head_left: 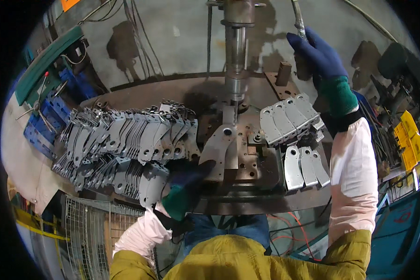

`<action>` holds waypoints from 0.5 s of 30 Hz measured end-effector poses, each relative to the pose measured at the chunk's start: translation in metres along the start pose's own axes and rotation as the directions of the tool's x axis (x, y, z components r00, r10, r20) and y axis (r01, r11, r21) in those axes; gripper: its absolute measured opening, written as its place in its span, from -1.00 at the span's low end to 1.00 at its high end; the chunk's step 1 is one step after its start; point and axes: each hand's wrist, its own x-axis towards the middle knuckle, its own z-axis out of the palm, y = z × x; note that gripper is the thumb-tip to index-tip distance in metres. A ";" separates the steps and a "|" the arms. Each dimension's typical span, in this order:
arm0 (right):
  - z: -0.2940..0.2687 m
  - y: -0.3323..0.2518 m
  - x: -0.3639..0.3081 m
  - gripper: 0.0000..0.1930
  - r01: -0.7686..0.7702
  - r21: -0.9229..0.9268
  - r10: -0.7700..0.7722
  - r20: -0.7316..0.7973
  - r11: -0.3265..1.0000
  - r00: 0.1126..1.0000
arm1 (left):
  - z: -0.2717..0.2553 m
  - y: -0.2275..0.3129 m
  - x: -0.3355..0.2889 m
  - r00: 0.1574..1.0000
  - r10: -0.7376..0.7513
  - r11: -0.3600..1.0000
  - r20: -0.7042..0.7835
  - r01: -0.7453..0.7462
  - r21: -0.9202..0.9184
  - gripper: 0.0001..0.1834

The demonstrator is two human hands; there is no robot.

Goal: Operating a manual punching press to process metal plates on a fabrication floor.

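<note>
Under the vertical press ram (237, 46), a flat curved grey metal plate (218, 145) with a round hole lies on the die block (248, 163). My left hand (189, 179), in a dark blue glove with a green cuff, is at the plate's near left edge, its fingers closed on that edge; shade hides part of them. Raised at the upper right, my right hand (321, 55), gloved in blue, is wrapped around a grey lever (298, 18) that comes down from the top edge. The lever's lower end is hidden by the hand.
Many similar plates stand in overlapping rows (126, 135) at the left of the bench. More formed plates (289, 116) are grouped at the right, with a smaller row (305, 168) nearer. A wire basket (86, 221) stands below left; yellow bins (409, 140) are far right.
</note>
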 end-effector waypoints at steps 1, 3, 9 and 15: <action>0.002 0.011 0.009 -0.46 0.003 0.004 -0.003 0.012 1.000 1.000 | 0.002 0.008 -0.003 0.993 0.114 0.935 0.032 -0.118 0.333 -0.56; 0.009 0.019 0.019 -0.51 -0.031 0.083 0.029 0.022 0.996 0.999 | 0.005 0.015 -0.001 0.998 0.052 0.946 0.025 -0.057 0.319 -0.56; 0.013 0.019 0.026 -0.63 -0.190 0.288 0.178 0.068 0.939 0.982 | 0.027 -0.009 -0.002 0.981 0.189 0.972 -0.043 -0.181 0.148 -0.55; 0.016 0.023 0.026 -0.69 -0.222 0.330 0.206 0.084 0.918 0.975 | 0.034 -0.064 0.009 0.850 0.526 0.757 -0.027 -0.452 0.472 -0.52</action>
